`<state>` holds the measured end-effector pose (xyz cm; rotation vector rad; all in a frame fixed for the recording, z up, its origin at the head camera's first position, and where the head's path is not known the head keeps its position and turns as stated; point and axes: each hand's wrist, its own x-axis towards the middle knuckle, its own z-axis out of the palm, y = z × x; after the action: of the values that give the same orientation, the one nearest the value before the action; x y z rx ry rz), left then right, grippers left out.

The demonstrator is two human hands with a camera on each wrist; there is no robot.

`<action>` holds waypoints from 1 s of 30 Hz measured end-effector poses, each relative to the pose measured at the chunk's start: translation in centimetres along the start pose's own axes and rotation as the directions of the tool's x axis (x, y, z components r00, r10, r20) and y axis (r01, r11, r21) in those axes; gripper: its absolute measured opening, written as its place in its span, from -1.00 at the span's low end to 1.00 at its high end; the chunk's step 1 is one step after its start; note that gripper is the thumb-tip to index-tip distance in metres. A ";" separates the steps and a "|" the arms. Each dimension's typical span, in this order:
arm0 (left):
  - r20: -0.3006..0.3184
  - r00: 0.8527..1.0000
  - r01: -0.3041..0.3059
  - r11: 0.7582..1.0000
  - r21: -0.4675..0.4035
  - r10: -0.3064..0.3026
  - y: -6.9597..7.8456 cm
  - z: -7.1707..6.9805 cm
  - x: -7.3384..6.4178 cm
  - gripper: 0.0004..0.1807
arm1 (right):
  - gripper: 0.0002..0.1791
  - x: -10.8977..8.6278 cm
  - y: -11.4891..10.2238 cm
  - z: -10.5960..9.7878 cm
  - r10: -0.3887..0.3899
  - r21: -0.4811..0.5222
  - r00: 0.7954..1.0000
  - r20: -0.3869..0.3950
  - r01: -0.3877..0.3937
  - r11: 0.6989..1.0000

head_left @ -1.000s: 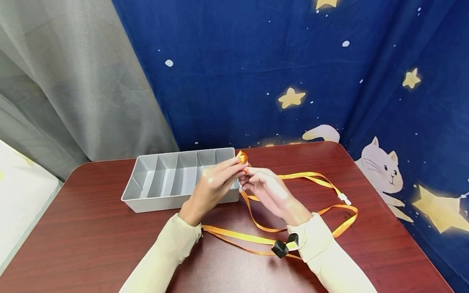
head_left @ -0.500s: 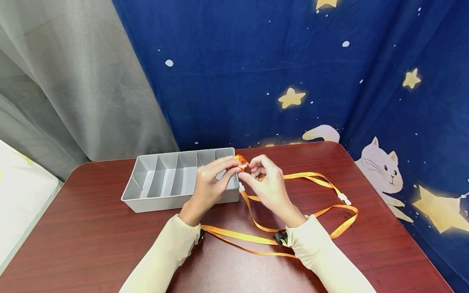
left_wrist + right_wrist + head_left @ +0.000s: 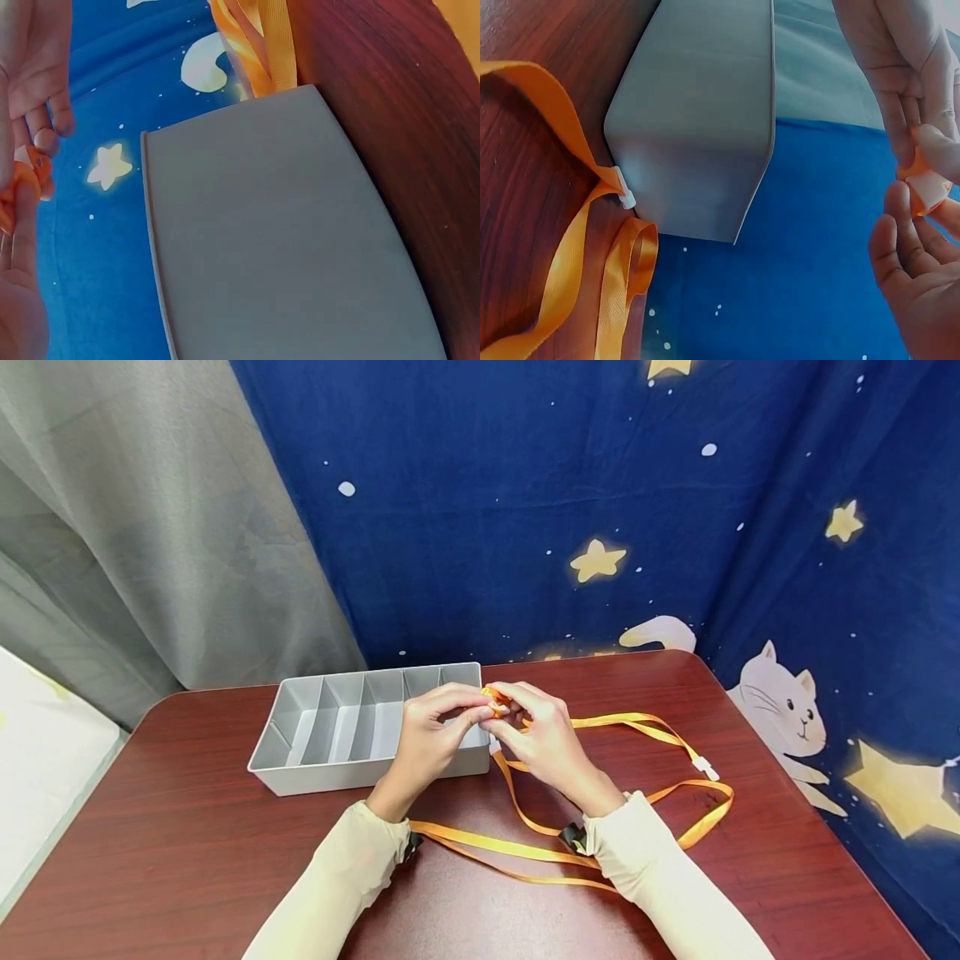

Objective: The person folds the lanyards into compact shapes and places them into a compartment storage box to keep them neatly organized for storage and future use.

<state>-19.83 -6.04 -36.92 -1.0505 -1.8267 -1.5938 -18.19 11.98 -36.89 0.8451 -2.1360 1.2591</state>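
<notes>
Above the right end of the grey divided box, a small folded bundle of orange lanyard [image 3: 496,700] with a white plastic part is held between both hands. My left hand [image 3: 429,731] pinches it from the left with thumb and fingers. From the right, my right hand [image 3: 546,732] grips it, thumb below and curled fingers above. In the right wrist view, the white piece of the bundle [image 3: 928,187] shows between the fingertips. Fingers cover much of the bundle in the left wrist view, where an orange loop [image 3: 28,178] peeks out.
The grey box [image 3: 322,773] with several compartments stands left of the hands on the reddish-brown table [image 3: 187,843]. Loose orange lanyards [image 3: 705,827] with white clips [image 3: 703,766] lie under and right of the right arm. A blue star-patterned curtain [image 3: 480,510] hangs behind.
The right hand has turned and shifted its grip: its fingers lifted partly off the bundle half a second ago and now pinch it again. The left hand stays nearly in place, holding on.
</notes>
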 end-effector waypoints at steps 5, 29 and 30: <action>0.007 1.000 0.025 0.998 -0.049 -0.025 -0.1 0.0 0.0 -0.83 | -0.63 0.0 0.0 0.0 -0.004 -0.034 1.000 -0.009 0.004 0.999; 0.034 0.999 0.018 0.980 0.197 -0.025 -0.5 -1.0 -0.4 -0.76 | -0.84 0.3 1.0 0.6 -0.002 -0.175 1.000 0.025 0.006 0.985; 0.036 0.998 0.035 0.977 0.210 -0.043 -0.5 -1.2 -0.5 -0.74 | -0.84 0.3 1.0 0.6 -0.002 -0.184 1.000 0.024 0.007 0.983</action>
<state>-20.06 -7.32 -37.39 -0.9623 -2.0029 -1.3737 -19.21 11.70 -37.49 0.7883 -2.2270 1.0342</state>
